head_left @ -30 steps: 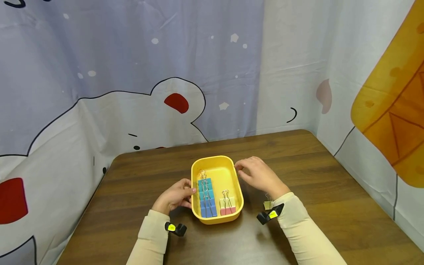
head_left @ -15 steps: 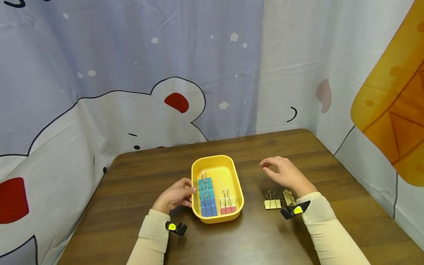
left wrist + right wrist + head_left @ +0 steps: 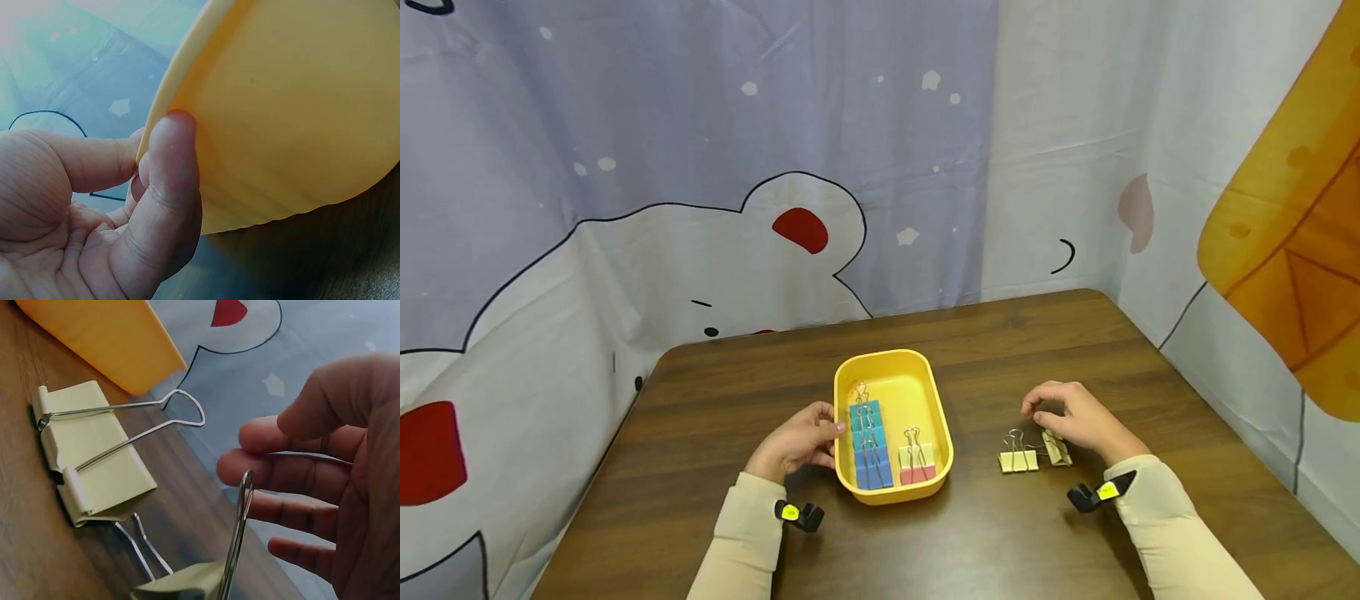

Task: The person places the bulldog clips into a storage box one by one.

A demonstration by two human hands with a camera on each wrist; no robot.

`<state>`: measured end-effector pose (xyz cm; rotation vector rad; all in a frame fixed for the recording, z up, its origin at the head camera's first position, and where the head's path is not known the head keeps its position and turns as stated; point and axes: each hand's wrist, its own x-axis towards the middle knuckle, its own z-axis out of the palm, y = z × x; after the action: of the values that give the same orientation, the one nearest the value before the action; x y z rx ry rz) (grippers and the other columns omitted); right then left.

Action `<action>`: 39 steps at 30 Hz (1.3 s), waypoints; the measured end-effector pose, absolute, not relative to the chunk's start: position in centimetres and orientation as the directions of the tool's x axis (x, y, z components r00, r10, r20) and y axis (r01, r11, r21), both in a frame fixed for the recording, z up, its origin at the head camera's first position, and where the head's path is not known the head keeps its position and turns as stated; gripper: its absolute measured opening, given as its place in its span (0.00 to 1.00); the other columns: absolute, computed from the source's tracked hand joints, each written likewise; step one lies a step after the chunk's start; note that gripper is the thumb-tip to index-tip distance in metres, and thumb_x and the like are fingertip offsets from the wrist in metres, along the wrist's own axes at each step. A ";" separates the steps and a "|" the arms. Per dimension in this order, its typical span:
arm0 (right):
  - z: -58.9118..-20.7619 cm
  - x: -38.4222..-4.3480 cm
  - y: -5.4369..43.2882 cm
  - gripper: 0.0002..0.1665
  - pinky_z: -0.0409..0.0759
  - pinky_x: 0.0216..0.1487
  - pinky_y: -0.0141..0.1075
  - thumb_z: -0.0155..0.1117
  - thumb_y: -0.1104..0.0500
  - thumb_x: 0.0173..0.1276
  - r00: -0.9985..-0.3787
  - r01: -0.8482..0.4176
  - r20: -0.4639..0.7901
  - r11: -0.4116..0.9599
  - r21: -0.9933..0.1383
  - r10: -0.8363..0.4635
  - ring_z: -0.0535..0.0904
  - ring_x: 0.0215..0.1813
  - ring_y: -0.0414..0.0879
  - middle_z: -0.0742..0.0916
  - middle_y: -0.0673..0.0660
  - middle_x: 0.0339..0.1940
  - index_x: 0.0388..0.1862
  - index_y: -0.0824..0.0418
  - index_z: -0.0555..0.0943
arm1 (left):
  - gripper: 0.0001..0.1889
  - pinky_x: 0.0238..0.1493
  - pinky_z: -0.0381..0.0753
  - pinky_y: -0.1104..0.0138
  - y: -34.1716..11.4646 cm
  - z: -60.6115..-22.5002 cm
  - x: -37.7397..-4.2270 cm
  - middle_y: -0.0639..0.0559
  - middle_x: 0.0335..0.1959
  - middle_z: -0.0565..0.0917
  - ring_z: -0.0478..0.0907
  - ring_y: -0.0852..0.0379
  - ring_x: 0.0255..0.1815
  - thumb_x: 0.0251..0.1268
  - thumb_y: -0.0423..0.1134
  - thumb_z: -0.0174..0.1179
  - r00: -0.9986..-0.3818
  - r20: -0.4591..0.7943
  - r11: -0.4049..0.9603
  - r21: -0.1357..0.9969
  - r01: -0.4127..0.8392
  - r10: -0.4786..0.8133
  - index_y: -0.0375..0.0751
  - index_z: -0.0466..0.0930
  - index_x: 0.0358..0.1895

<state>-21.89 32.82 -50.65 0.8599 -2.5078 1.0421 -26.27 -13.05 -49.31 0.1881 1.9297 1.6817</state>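
Note:
My left hand (image 3: 797, 439) pinches the left rim of a yellow plastic tray (image 3: 942, 417); in the left wrist view its fingers lie on the tray's outer wall (image 3: 287, 112). Inside, teal binder clips (image 3: 866, 417) and blue binder clips (image 3: 873, 469) line the left side. A pale yellow binder clip (image 3: 927, 454) and a pink binder clip (image 3: 917, 475) sit at the lower right. My right hand (image 3: 1078, 421), fingers loosely bent and holding nothing, hovers by two yellow binder clips on the table: one clip (image 3: 97, 444) lies left, the other clip (image 3: 187, 578) nearest the hand.
The brown wooden table (image 3: 940, 550) carries the tray near its middle and the loose clips to the right. A patterned curtain (image 3: 910, 150) hangs behind the table and along its sides.
My right hand has moved from the tray's right rim rightward and down toward the loose yellow binder clips, uncovering them. The left hand keeps its hold on the tray.

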 end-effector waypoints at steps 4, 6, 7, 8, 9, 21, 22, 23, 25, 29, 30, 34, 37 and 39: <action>-50.9 -21.6 33.0 0.19 0.80 0.41 0.35 0.64 0.76 0.55 -0.771 -0.637 0.465 0.531 -0.559 -0.435 0.81 0.38 0.40 0.86 0.43 0.32 0.33 0.51 0.84 | 0.18 0.25 0.87 0.67 -13.1 -49.5 -26.3 0.44 0.31 0.80 0.78 0.57 0.24 0.78 0.31 0.51 -0.825 -0.309 0.191 0.950 -0.247 0.473 0.28 0.56 0.60; -51.0 -21.6 33.0 0.20 0.79 0.40 0.34 0.62 0.77 0.53 -0.768 -0.640 0.463 0.523 -0.563 -0.441 0.81 0.37 0.39 0.86 0.43 0.31 0.31 0.51 0.84 | 0.17 0.25 0.86 0.67 -13.1 -49.5 -26.3 0.45 0.30 0.80 0.78 0.58 0.23 0.77 0.30 0.51 -0.824 -0.304 0.186 0.952 -0.243 0.478 0.29 0.56 0.59; -51.1 -21.6 33.1 0.20 0.78 0.39 0.33 0.62 0.77 0.51 -0.768 -0.640 0.461 0.520 -0.565 -0.445 0.80 0.36 0.38 0.86 0.43 0.30 0.30 0.51 0.83 | 0.17 0.24 0.86 0.67 -13.1 -49.5 -26.3 0.45 0.30 0.80 0.78 0.58 0.23 0.77 0.30 0.51 -0.824 -0.301 0.184 0.953 -0.241 0.480 0.29 0.57 0.59; -51.3 -21.6 33.1 0.20 0.78 0.37 0.32 0.61 0.77 0.51 -0.767 -0.642 0.460 0.517 -0.566 -0.448 0.80 0.35 0.38 0.85 0.44 0.30 0.30 0.51 0.83 | 0.16 0.24 0.86 0.67 -13.2 -49.5 -26.3 0.45 0.29 0.80 0.78 0.58 0.23 0.77 0.30 0.51 -0.824 -0.298 0.182 0.954 -0.239 0.482 0.29 0.57 0.58; -51.4 -21.6 33.1 0.20 0.77 0.37 0.32 0.61 0.77 0.50 -0.768 -0.640 0.456 0.514 -0.571 -0.450 0.79 0.35 0.38 0.85 0.44 0.29 0.29 0.51 0.83 | 0.16 0.24 0.86 0.67 -13.2 -49.5 -26.3 0.45 0.29 0.80 0.78 0.58 0.23 0.77 0.30 0.52 -0.824 -0.297 0.180 0.954 -0.238 0.483 0.30 0.57 0.58; -52.2 -21.0 33.1 0.18 0.75 0.31 0.30 0.63 0.78 0.51 -0.817 -0.574 0.378 0.551 -0.606 -0.436 0.76 0.31 0.34 0.84 0.46 0.26 0.25 0.55 0.81 | 0.16 0.25 0.87 0.66 -13.1 -49.2 -26.1 0.44 0.32 0.80 0.77 0.56 0.24 0.77 0.30 0.52 -0.835 -0.316 0.200 0.947 -0.251 0.451 0.29 0.58 0.59; -52.2 -21.0 33.1 0.17 0.75 0.31 0.30 0.62 0.79 0.51 -0.819 -0.571 0.376 0.550 -0.610 -0.434 0.76 0.31 0.34 0.84 0.48 0.25 0.24 0.56 0.81 | 0.16 0.25 0.87 0.66 -13.0 -49.1 -26.1 0.44 0.32 0.79 0.77 0.56 0.24 0.77 0.30 0.52 -0.836 -0.317 0.201 0.947 -0.251 0.448 0.29 0.58 0.59; -52.2 -21.0 33.1 0.17 0.75 0.30 0.30 0.62 0.79 0.51 -0.819 -0.570 0.377 0.547 -0.613 -0.431 0.75 0.30 0.34 0.84 0.49 0.24 0.24 0.57 0.81 | 0.17 0.25 0.87 0.66 -13.0 -49.1 -26.1 0.44 0.32 0.79 0.77 0.56 0.24 0.77 0.30 0.52 -0.837 -0.316 0.202 0.947 -0.250 0.447 0.29 0.58 0.59; -52.2 -20.9 33.0 0.16 0.75 0.29 0.31 0.61 0.80 0.51 -0.819 -0.571 0.383 0.538 -0.620 -0.428 0.75 0.29 0.34 0.83 0.51 0.23 0.23 0.59 0.80 | 0.17 0.26 0.87 0.66 -13.0 -49.0 -26.2 0.44 0.32 0.79 0.77 0.56 0.25 0.77 0.31 0.53 -0.837 -0.320 0.203 0.946 -0.253 0.444 0.29 0.58 0.59; -51.9 -20.9 33.1 0.17 0.74 0.27 0.30 0.61 0.80 0.51 -0.819 -0.570 0.389 0.530 -0.628 -0.421 0.73 0.28 0.34 0.81 0.47 0.21 0.22 0.58 0.79 | 0.17 0.26 0.87 0.66 -12.9 -49.0 -26.3 0.44 0.32 0.79 0.77 0.57 0.24 0.77 0.31 0.53 -0.837 -0.317 0.209 0.946 -0.247 0.446 0.29 0.58 0.59; -51.9 -20.9 33.2 0.17 0.74 0.27 0.30 0.61 0.79 0.51 -0.822 -0.567 0.387 0.527 -0.634 -0.418 0.73 0.28 0.33 0.80 0.45 0.21 0.22 0.57 0.79 | 0.17 0.25 0.87 0.66 -12.9 -49.0 -26.3 0.44 0.32 0.79 0.77 0.57 0.24 0.77 0.31 0.53 -0.837 -0.317 0.210 0.946 -0.247 0.447 0.29 0.58 0.59; -51.9 -20.9 33.5 0.17 0.74 0.26 0.30 0.60 0.77 0.52 -0.827 -0.552 0.378 0.477 -0.683 -0.416 0.74 0.26 0.34 0.79 0.44 0.20 0.23 0.55 0.78 | 0.17 0.25 0.87 0.66 -12.8 -49.0 -26.3 0.44 0.31 0.79 0.77 0.56 0.24 0.77 0.31 0.53 -0.836 -0.315 0.213 0.947 -0.242 0.449 0.30 0.58 0.58; -52.1 -21.2 33.9 0.16 0.75 0.25 0.30 0.59 0.77 0.52 -0.820 -0.555 0.385 0.430 -0.712 -0.422 0.75 0.26 0.34 0.80 0.48 0.19 0.23 0.55 0.79 | 0.17 0.25 0.87 0.66 -12.9 -49.1 -26.3 0.44 0.31 0.79 0.77 0.56 0.24 0.77 0.31 0.53 -0.835 -0.317 0.216 0.946 -0.243 0.449 0.29 0.58 0.59; -52.0 -21.3 34.0 0.16 0.76 0.26 0.31 0.58 0.77 0.52 -0.818 -0.558 0.393 0.413 -0.719 -0.420 0.75 0.26 0.35 0.80 0.49 0.20 0.23 0.56 0.79 | 0.19 0.25 0.87 0.66 -12.9 -49.1 -26.2 0.44 0.31 0.79 0.77 0.57 0.24 0.77 0.32 0.53 -0.834 -0.319 0.218 0.945 -0.244 0.450 0.28 0.57 0.60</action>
<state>-21.26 33.98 -51.96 0.8764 -2.5107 1.3674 -26.25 -12.93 -49.14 0.1895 1.9555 1.6664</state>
